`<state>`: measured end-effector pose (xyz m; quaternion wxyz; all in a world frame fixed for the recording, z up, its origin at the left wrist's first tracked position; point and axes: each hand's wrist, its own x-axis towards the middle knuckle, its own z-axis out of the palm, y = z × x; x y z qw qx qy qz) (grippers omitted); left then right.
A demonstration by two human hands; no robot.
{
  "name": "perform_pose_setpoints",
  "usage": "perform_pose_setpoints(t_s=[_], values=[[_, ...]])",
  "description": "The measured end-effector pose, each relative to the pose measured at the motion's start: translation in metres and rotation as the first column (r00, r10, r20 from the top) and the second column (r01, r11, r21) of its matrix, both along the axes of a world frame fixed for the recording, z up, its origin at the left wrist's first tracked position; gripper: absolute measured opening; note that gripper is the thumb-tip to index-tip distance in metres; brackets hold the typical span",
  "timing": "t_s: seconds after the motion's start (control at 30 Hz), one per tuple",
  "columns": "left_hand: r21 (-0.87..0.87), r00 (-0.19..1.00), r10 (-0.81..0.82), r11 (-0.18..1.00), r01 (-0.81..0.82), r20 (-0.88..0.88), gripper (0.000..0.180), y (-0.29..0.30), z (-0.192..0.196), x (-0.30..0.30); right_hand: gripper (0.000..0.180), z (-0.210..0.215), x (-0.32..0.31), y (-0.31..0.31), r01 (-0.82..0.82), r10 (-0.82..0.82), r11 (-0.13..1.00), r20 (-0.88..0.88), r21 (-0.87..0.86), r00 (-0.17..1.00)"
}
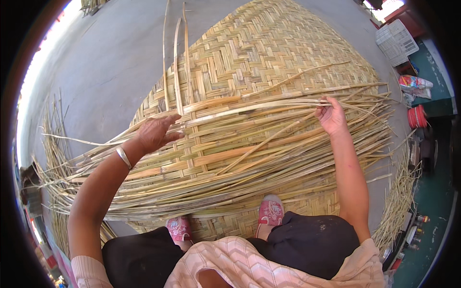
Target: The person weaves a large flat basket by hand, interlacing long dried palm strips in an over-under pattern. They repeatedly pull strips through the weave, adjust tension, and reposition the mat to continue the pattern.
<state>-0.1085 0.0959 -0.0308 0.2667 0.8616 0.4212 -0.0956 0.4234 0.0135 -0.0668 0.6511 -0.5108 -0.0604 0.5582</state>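
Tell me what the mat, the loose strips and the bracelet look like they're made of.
Mat: probably split cane or reed, dry and mostly matte; flat, tan lengths cross in a zigzag weave.
Loose strips: likely similar plant material, fairly smooth; they're long, thin and straw-coloured.
Bracelet: seems metal, perhaps polished, given its bright silvery band; plating can't be ruled out.

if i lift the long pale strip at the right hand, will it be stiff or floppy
The long pale strip probably flexes springily rather than flopping, as it bows in a smooth curve toward the right hand. It looks narrow, so likely light for its length.
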Motion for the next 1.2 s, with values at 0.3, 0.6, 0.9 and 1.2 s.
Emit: perform_pose_setpoints(t_s=[0.3,0.6,0.9,1.2], values=[[0.272,0.999,-0.032,0.962,0.033,-0.006,0.032,-0.024,-0.05,-0.002,0.014,0.015,0.016,0.061,0.079,-0.049,0.989,0.227,-0.126,0.973],[0.294,0.949,-0.256,0.907,0.301,-0.182,0.044,-0.026,-0.067,-0.004,0.062,0.116,-0.145,0.225,-0.484,0.331,0.846,0.931,-0.221,0.154],[0.147,0.894,0.445,0.882,-0.448,0.057,0.032,0.023,-0.093,-0.033,0.037,0.16,-0.298,0.284,-0.663,-0.193,0.748,0.966,0.033,-0.17],[-0.429,0.368,0.893,0.447,-0.785,0.258,0.035,0.09,-0.111,-0.026,0.062,-0.001,-0.308,0.24,-0.589,0.681,0.604,0.732,-0.536,0.033]])
